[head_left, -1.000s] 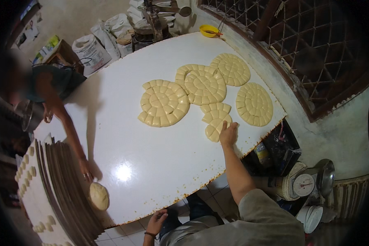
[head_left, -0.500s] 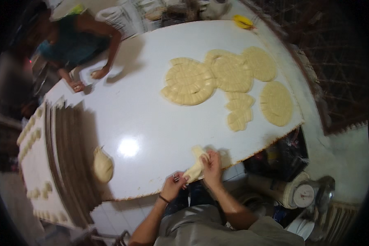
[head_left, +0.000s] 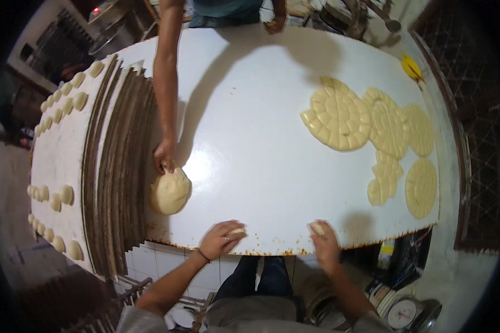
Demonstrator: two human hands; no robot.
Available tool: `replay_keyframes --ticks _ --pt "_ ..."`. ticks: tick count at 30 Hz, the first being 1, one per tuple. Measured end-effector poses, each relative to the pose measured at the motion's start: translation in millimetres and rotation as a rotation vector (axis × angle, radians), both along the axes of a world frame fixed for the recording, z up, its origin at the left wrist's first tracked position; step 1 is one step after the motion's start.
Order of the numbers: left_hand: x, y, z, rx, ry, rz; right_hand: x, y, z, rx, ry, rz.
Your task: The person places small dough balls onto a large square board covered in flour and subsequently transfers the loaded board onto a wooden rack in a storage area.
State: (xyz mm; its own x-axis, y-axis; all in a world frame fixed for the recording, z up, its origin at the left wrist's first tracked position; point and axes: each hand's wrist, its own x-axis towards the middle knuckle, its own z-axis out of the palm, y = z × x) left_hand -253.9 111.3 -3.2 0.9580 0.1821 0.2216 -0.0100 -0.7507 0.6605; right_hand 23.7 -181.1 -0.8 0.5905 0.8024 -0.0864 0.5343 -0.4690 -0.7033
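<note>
My left hand rests at the white table's near edge, curled over a small pale piece of dough. To its right, my right hand is closed around another small dough piece. A large dough lump lies left of centre, with a co-worker's hand gripping its top. On the right lie several flattened dough rounds, cut into segments, with a smaller segmented piece below them.
Stacked boards fill the table's left end, the top one bearing several dough balls. A co-worker stands across the table. A yellow bowl is at the back right, beside a window grille. A dial scale stands below right.
My hands have moved apart, each now with a separate piece instead of one shared strip. The co-worker's arm has reached to the large lump. The camera view has turned.
</note>
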Motion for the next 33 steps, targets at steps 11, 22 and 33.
replay_keyframes --ticks 11,22,33 --pt "-5 29 -3 -0.039 0.036 -0.005 1 -10 -11 0.102 -0.277 -0.066" --pt "41 25 8 -0.047 -0.024 0.161 17 30 -1 0.062 -0.292 -0.149" --pt "73 29 16 0.047 -0.099 0.297 22 83 11 0.268 -0.174 -0.202"
